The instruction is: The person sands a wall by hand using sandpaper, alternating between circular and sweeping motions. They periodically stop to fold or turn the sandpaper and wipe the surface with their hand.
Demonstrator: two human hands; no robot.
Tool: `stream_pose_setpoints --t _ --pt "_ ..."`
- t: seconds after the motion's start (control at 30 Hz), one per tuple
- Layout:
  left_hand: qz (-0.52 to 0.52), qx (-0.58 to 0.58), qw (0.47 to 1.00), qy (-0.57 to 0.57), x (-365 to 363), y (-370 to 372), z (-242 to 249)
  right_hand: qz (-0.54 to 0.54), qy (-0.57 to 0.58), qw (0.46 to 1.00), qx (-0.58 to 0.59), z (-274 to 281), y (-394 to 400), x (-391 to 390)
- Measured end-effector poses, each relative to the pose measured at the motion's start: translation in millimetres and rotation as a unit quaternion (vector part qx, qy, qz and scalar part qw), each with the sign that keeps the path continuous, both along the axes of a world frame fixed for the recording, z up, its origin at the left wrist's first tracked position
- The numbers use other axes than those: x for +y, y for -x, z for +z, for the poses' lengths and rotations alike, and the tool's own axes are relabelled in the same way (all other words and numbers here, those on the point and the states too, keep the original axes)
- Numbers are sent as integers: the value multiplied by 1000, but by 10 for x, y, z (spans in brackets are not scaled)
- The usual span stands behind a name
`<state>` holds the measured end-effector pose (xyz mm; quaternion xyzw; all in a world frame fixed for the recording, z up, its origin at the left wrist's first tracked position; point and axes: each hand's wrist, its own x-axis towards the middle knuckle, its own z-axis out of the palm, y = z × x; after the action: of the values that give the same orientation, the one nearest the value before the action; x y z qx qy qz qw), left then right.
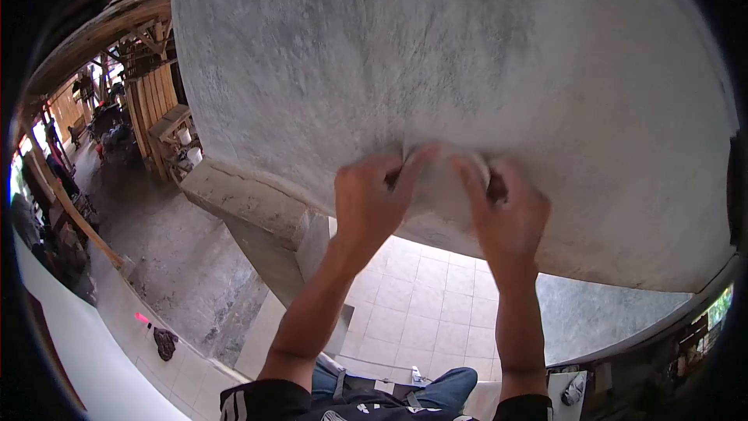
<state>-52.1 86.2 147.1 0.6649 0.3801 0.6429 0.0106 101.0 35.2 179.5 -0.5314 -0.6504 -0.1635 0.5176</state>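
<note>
Both my hands are raised against a grey plastered wall (374, 54), close to its lower edge. My left hand (365, 195) is curled, its thumb and fingers pinched towards the middle. Beside it, my right hand (510, 206) is bent in the same way. Between them is a thin, pale grey sheet (479, 165), gripped from both sides and held at the wall surface. It looks like sandpaper, but motion blur smears it and the fingertips, and I cannot tell its exact kind.
A concrete ledge (249, 199) juts out at the lower left of the wall. Pale floor tiles (425, 296) lie far below. On the left are a wooden partition (156, 93), white buckets (194, 156) and a dark cloth (165, 343). A white board (565, 394) stands lower right.
</note>
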Motion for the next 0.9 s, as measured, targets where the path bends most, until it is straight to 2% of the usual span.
stream_pose_setpoints --t 0.03,0.07,0.13,0.23,0.33,0.43,0.53,0.63,0.73,0.83,0.9 --pt "21 16 999 -21 4 -9 87 -1 -7 1000 17 35 12 1" --pt "8 -7 1000 -11 3 -26 184 -42 -89 994 -45 89 11 52" --pt "-15 -54 998 2 18 -66 338 -116 -256 945 -169 193 -30 199" --pt "4 -21 1000 -9 -22 -34 167 -102 -222 961 -130 -228 -156 352" --pt "-30 13 997 67 -75 47 -153 -109 -263 951 -118 -663 -127 340" --pt "32 54 998 7 -14 94 -87 -99 -300 941 -122 -560 -118 426" --pt "24 -29 999 -4 56 64 140 -96 -291 939 -157 -146 -31 429" --pt "-20 -77 996 42 28 7 94 -100 -271 945 -150 -145 -18 361" --pt "20 -10 999 36 -75 14 -166 -103 -264 951 -123 -480 -37 339" --pt "18 -8 1000 -11 -26 61 -73 -97 -260 953 -120 -430 -44 386" --pt "9 -31 999 15 11 100 182 -84 -263 951 -143 -127 -11 419"
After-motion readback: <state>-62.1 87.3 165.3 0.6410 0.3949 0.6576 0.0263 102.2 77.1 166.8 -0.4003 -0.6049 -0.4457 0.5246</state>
